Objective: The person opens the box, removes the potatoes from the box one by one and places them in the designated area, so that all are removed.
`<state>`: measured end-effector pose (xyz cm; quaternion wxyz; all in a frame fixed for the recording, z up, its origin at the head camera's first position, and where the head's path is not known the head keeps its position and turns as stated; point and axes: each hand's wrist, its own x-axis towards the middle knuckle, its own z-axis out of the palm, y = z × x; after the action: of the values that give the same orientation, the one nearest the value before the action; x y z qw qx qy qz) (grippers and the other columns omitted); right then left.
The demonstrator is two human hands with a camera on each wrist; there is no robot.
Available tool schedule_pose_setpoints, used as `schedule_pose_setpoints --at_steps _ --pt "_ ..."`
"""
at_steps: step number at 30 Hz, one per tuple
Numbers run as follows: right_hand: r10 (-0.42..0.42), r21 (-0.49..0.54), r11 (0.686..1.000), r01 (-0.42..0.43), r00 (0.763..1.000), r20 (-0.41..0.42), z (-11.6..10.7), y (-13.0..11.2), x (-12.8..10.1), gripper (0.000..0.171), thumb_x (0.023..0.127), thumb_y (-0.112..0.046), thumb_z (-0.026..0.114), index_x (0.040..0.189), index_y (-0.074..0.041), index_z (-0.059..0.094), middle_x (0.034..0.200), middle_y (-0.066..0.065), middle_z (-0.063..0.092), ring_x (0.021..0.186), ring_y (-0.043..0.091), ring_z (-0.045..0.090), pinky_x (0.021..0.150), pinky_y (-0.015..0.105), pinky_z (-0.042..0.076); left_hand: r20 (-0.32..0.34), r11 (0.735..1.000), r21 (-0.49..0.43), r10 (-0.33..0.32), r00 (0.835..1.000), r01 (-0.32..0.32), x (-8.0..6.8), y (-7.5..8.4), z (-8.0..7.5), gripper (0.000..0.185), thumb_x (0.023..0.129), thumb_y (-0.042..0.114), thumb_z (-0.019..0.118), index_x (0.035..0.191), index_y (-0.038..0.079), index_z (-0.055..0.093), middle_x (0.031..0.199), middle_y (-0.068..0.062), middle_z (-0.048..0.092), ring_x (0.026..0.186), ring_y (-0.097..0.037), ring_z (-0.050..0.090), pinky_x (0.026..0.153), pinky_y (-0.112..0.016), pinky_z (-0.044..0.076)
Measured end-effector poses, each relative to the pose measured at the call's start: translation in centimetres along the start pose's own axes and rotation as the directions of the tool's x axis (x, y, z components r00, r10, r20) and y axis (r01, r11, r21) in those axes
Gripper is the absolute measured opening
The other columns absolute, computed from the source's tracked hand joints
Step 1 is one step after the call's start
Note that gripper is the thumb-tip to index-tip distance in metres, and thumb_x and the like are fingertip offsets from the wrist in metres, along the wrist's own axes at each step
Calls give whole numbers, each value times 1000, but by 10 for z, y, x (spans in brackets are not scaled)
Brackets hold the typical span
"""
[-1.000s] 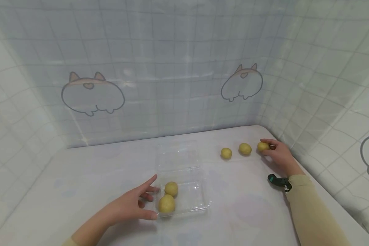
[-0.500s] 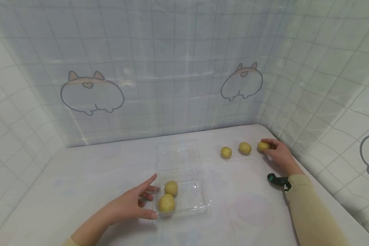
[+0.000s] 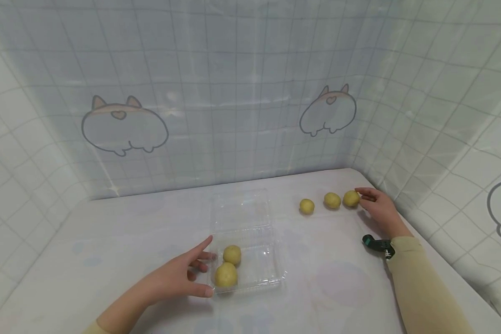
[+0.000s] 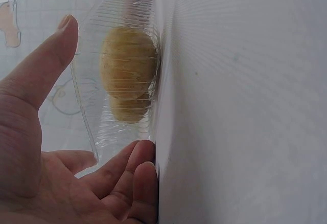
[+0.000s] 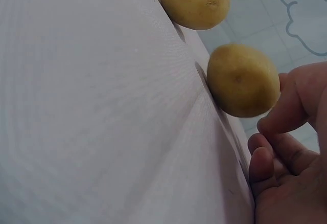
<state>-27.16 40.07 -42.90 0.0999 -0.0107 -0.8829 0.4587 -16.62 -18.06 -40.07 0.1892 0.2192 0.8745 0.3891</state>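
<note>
A clear plastic clamshell box (image 3: pixel 259 266) lies unfolded on the table, its lid (image 3: pixel 241 211) flat behind it. Two potatoes (image 3: pixel 226 275) sit touching in the box's left end. Around that end my left hand (image 3: pixel 175 276) spreads its thumb and fingers, right at the wall. To the right stand three more potatoes in a row: a small one (image 3: pixel 306 206), a middle one (image 3: pixel 332 200) and a right-hand one (image 3: pixel 351 198). My right hand (image 3: pixel 379 208) is beside the right-hand potato, loosely bent, its fingertips at or just off the skin; contact is unclear.
The white table (image 3: pixel 129 241) meets a tiled-pattern sheet (image 3: pixel 234 116) at the back, with similar sheets at both sides. A dark green device (image 3: pixel 377 245) is at the right wrist. The right hand is near the table's right edge.
The right-hand potato has shifted left, out of my right hand's fingers and closer to the middle one. Both hands have stayed almost where they were.
</note>
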Motion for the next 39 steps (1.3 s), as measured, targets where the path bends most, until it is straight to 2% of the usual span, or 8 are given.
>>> schedule_pose_setpoints --at_steps 15,19,22,27,29,34,37,39 --pt "10 21 1000 -10 1000 -4 0 -3 1 41 102 -19 48 139 -2 53 137 19 51 106 25 50 76 22 46 1 1000 -8 5 1000 -5 -1 0 0 111 76 42 86 160 26 15 142 4 52 116 -18 54 89 -31 48" --pt "5 17 1000 -4 1000 -25 -1 -4 0 42 101 -18 47 139 -2 53 137 20 52 103 27 52 76 23 46 5 1000 -15 -3 1000 3 -1 1 -1 111 75 41 86 160 25 16 141 3 52 116 -19 54 89 -32 48" --pt "24 55 998 -21 999 -47 -2 -4 0 44 100 -17 46 141 -2 50 138 21 50 105 26 52 76 26 47 9 1000 -18 -15 1000 16 -1 2 -1 112 75 42 86 160 24 16 141 3 52 116 -19 54 90 -34 48" --pt "22 103 995 -12 995 -100 -5 -3 1 44 100 -16 46 141 0 48 140 20 49 108 13 50 76 23 49 19 999 -32 -31 999 32 1 3 -1 111 75 42 86 160 24 16 142 3 51 117 -18 53 92 -36 47" --pt "4 118 993 12 992 -128 -7 -4 2 41 100 -15 48 139 -1 51 135 15 53 105 8 51 76 20 48 20 999 -32 -32 999 33 1 3 -1 112 75 42 86 160 25 16 142 3 51 117 -18 53 92 -37 47" --pt "-36 162 984 69 979 -199 -12 -15 5 36 98 -15 58 133 -5 57 123 0 56 105 5 53 81 15 43 16 999 -29 -21 1000 22 1 2 0 112 75 42 86 160 25 15 142 3 51 117 -18 53 91 -36 47" --pt "-58 137 987 84 980 -188 -15 -27 5 41 98 -20 62 136 -6 55 128 6 56 112 9 54 85 15 44 15 1000 -25 -13 1000 14 1 2 0 112 75 42 86 160 24 15 142 3 52 117 -18 53 90 -34 47" --pt "-66 117 990 84 987 -148 -17 -38 4 47 98 -27 63 139 -7 52 135 10 54 117 13 54 89 19 45 13 1000 -22 -11 1000 12 1 2 0 112 75 42 86 160 24 16 142 3 52 117 -18 54 90 -33 47"
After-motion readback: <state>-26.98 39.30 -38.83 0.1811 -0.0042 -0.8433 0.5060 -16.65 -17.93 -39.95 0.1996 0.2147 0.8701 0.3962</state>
